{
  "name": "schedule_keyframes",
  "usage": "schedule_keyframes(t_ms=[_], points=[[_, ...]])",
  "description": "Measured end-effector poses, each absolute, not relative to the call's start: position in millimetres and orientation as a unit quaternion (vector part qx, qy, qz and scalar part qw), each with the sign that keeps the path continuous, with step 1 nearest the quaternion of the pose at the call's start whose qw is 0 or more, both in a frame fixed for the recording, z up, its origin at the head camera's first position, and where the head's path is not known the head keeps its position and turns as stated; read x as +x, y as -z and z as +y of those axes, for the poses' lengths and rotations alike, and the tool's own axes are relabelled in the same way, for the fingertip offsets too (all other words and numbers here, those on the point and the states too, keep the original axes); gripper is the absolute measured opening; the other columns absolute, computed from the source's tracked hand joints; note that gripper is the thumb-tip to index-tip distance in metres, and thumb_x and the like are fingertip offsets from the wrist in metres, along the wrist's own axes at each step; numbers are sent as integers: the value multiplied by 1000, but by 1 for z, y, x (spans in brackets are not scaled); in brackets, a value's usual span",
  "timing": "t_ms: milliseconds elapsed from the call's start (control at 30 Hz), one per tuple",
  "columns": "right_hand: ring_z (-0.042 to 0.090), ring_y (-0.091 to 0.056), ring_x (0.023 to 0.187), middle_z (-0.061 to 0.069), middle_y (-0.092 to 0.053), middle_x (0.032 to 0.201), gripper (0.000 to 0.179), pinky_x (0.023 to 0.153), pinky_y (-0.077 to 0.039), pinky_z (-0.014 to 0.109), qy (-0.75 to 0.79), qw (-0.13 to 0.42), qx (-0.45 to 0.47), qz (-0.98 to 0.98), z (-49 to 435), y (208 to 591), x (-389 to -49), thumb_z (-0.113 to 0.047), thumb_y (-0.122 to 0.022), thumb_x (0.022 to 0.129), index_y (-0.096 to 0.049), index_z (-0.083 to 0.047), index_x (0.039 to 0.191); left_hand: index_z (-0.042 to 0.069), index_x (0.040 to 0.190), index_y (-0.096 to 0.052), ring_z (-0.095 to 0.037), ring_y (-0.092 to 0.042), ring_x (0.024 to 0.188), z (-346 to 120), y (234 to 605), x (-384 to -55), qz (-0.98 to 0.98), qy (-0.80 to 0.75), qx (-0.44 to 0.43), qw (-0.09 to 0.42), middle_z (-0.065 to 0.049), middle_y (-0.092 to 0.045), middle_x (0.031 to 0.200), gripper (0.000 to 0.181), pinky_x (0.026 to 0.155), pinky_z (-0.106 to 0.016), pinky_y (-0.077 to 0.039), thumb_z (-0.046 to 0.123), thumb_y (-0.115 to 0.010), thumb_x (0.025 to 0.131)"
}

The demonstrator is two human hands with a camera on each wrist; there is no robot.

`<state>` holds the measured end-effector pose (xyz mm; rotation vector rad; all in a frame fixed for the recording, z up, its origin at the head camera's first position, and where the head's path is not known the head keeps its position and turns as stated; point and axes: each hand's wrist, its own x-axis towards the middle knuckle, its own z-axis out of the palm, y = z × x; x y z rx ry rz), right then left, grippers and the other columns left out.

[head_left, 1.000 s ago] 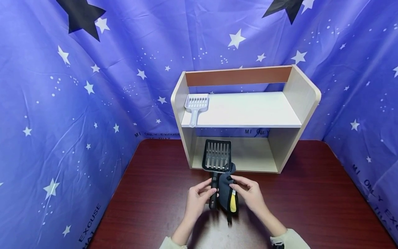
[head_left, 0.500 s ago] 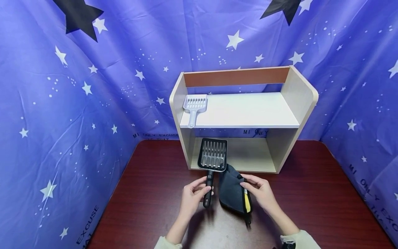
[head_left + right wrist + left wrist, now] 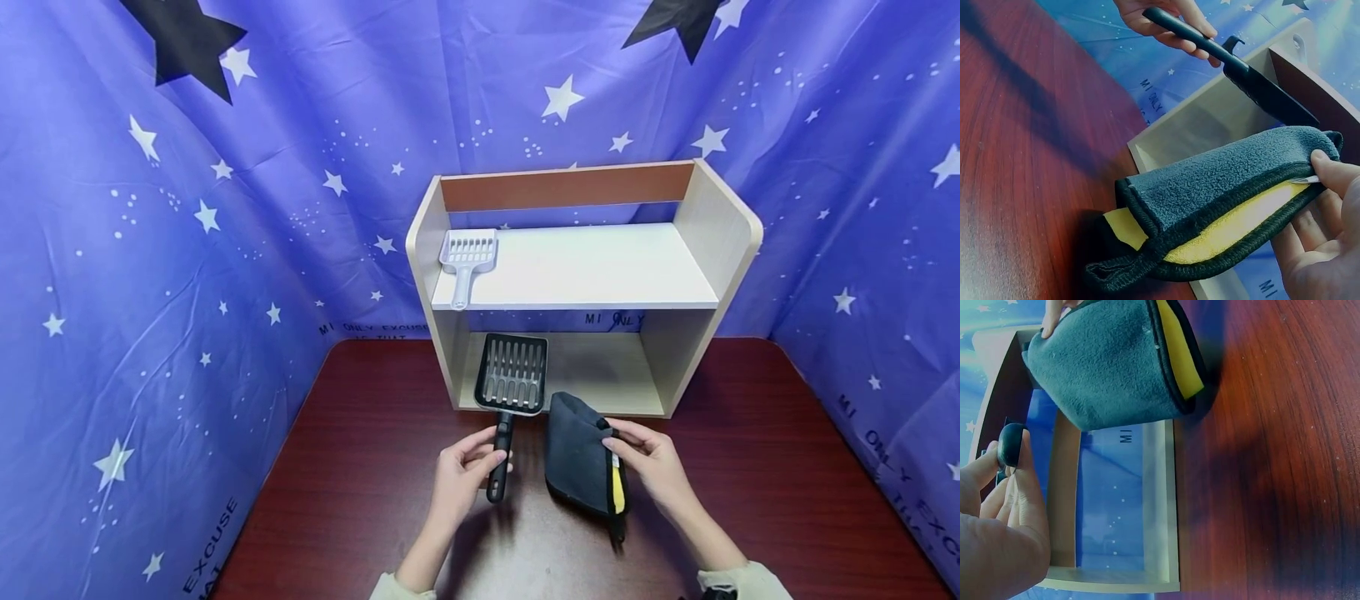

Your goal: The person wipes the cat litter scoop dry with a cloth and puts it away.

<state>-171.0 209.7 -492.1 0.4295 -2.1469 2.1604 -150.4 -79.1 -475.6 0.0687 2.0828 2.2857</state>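
Note:
My left hand (image 3: 463,475) grips the handle of a black slotted litter scoop (image 3: 513,372), its head tilted up before the lower part of the shelf unit. In the right wrist view the scoop (image 3: 1266,94) shows edge-on, with a small hook near its neck. A folded cloth (image 3: 577,458), dark grey outside and yellow inside with a black border, hangs from my right hand (image 3: 660,467), pinched between thumb and fingers at one edge. The right wrist view shows a loop on the cloth (image 3: 1222,181) and a white tag by the thumb. Scoop and cloth are apart.
A light wooden two-level shelf unit (image 3: 720,242) stands at the back of the dark red table (image 3: 360,467). On its white upper board, at the left, lies a pale slotted scoop (image 3: 467,258). Blue star-patterned curtains (image 3: 300,167) surround the table.
My right hand has moved to the right with the cloth, away from the black scoop. The left hand has shifted slightly left with the scoop. More of the cloth's grey face shows.

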Motion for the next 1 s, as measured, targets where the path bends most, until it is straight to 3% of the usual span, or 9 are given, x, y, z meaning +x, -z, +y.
schedule_keyframes(t_ms=[233,467,700,1000], points=[[2,-71,94,-16,-74,107,30,72,-62,23,-719,16,121,-684,218,493,-165,1,-59,97,-64,3,127,-7,132,-59,-33,-76,85,-81,472,-148,677,-735,24,24,-36,-69,106,45,68,-27,-63,3,-71,90],[2,-71,90,-15,-75,104,29,70,-62,21,-733,23,97,-673,226,495,-160,3,-60,96,-69,-5,123,-6,133,-58,-16,-76,78,-81,469,-146,677,-735,25,26,-36,-69,106,46,65,-23,-62,4,-71,90],[2,-71,88,-13,-76,101,31,71,-61,20,-747,35,87,-658,232,496,-157,6,-60,95,-71,-9,119,-6,132,-59,-26,-77,82,-81,467,-142,684,-728,31,27,-33,-70,104,45,65,-25,-62,5,-71,90],[2,-72,87,-13,-76,100,33,69,-61,20,-750,33,69,-657,235,495,-153,5,-59,95,-72,-15,117,-3,131,-62,-14,-76,77,-78,460,-135,686,-726,34,23,-32,-71,103,45,65,-24,-62,7,-73,89]])
